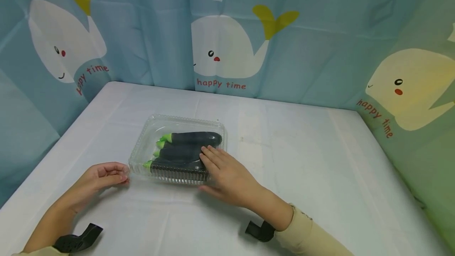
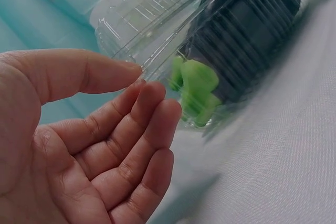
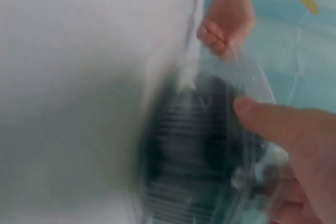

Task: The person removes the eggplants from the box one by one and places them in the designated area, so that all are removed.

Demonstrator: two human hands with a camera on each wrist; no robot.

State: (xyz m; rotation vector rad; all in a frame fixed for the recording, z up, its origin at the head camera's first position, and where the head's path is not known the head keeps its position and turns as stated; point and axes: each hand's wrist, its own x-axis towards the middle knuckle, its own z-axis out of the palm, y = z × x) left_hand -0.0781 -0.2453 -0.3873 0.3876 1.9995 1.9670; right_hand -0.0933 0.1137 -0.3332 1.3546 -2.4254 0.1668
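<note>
A clear plastic clamshell box [image 1: 142,145] sits on the white table, its lid over several dark eggplants [image 1: 185,151] with green stem ends. At the box's front left corner, my left hand [image 1: 103,177] pinches the rim between thumb and fingertips. The left wrist view shows the thumb [image 2: 113,74] meeting the index finger at that edge, the other fingers loosely bent. My right hand [image 1: 231,175] lies over the front right part of the box, its fingers stretched across the lid. In the blurred right wrist view, the right thumb [image 3: 252,111] touches the box's side rim.
A white cloth covers the table [image 1: 302,169], which extends to the right of the box. Behind it hangs a blue curtain [image 1: 160,31] printed with whales. Black straps [image 1: 79,240] are on both wrists.
</note>
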